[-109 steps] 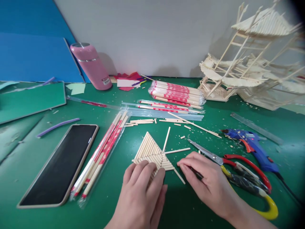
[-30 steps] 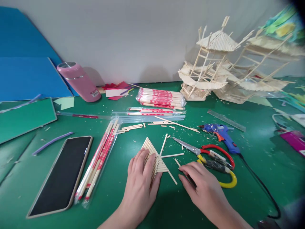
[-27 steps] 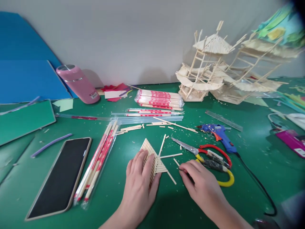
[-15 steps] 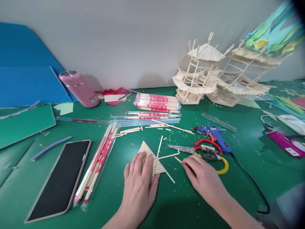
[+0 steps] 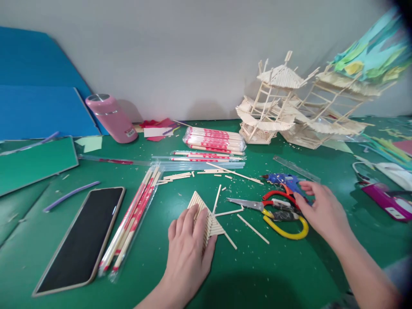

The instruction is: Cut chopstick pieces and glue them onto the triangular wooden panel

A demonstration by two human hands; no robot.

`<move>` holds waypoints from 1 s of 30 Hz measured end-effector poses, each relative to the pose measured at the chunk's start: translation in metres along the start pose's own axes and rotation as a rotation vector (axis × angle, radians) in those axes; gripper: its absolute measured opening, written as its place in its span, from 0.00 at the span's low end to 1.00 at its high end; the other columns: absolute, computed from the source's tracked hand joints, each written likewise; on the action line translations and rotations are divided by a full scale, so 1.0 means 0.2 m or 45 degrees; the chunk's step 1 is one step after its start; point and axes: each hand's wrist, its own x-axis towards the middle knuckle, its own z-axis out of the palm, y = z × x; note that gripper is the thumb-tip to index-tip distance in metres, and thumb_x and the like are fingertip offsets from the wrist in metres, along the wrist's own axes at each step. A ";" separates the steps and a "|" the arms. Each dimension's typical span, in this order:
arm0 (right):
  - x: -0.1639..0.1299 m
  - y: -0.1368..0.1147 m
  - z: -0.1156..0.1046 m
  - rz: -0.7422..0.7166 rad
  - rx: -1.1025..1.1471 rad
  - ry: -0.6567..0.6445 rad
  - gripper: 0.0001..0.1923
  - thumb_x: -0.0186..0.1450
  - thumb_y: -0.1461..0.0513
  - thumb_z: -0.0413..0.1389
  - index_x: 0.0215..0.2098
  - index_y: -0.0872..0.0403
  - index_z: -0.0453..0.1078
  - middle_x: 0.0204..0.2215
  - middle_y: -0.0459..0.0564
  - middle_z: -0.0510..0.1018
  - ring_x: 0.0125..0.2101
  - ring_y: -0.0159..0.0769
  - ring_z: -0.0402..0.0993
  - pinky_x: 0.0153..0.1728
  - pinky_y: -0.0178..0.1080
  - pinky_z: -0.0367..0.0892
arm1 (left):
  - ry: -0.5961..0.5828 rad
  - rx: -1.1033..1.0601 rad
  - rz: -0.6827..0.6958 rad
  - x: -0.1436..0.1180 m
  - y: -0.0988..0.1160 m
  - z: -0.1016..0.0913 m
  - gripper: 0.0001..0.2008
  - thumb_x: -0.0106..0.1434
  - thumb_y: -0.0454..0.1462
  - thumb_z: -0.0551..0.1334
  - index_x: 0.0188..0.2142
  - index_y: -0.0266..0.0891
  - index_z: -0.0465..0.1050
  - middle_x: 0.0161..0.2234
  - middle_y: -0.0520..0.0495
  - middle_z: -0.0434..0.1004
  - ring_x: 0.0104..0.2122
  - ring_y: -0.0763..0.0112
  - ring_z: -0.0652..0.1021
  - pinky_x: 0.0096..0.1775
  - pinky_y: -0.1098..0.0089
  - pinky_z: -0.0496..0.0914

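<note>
Since a moment ago our right hand [image 5: 322, 210] has left the loose stick [image 5: 252, 228] and reached the glue gun [image 5: 288, 181], fingers curled loosely open over its handle. Our left hand [image 5: 189, 246] presses flat on the stick panel [image 5: 206, 214]. We judge the gun light, rigid, best gripped by the handle, which our fingers mostly hide.

- The triangular panel [image 5: 206, 214] is made of pale, bare wooden sticks with a matt finish.
- The scissors [image 5: 273, 210] have bright metal blades and glossy red and yellow plastic handles.
- The glue gun [image 5: 285, 180] has a smooth blue plastic body.
- The table mat [image 5: 257, 274] is matt green, dusted with wood chips.
- The phone [image 5: 82, 236] has a glossy black glass face.
- The chopstick packets [image 5: 214, 139] are wrapped in shiny clear plastic.
- The flask [image 5: 112, 118] is smooth pink with a metal band.
</note>
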 end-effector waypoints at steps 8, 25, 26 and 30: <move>0.04 0.11 0.10 0.104 -0.061 -0.123 0.17 0.53 0.55 0.51 0.38 0.55 0.64 0.33 0.54 0.72 0.31 0.43 0.71 0.30 0.43 0.67 | -0.027 -0.040 -0.043 0.01 0.02 -0.03 0.23 0.58 0.38 0.57 0.52 0.34 0.58 0.51 0.33 0.62 0.49 0.48 0.63 0.44 0.49 0.60; -0.26 -0.46 -0.01 -0.712 -0.021 -0.541 0.12 0.59 0.67 0.44 0.37 0.56 0.66 0.28 0.53 0.74 0.25 0.39 0.73 0.24 0.40 0.67 | 0.247 -0.273 -0.027 0.02 -0.01 -0.10 0.15 0.57 0.28 0.57 0.44 0.39 0.63 0.44 0.40 0.66 0.46 0.56 0.67 0.43 0.56 0.61; -0.25 -0.46 0.00 -0.713 -0.019 -0.561 0.11 0.58 0.68 0.44 0.35 0.55 0.66 0.25 0.51 0.73 0.23 0.39 0.72 0.22 0.40 0.67 | 0.275 -0.274 -0.028 0.02 -0.02 -0.11 0.15 0.57 0.28 0.57 0.44 0.38 0.63 0.43 0.40 0.66 0.45 0.57 0.67 0.43 0.56 0.62; -0.21 -0.45 -0.02 -0.659 0.007 -0.604 0.08 0.56 0.69 0.45 0.29 0.53 0.64 0.20 0.46 0.69 0.20 0.35 0.68 0.21 0.37 0.64 | 0.346 -0.263 -0.043 0.03 -0.05 -0.15 0.14 0.57 0.27 0.58 0.43 0.37 0.64 0.42 0.40 0.67 0.44 0.57 0.68 0.43 0.55 0.63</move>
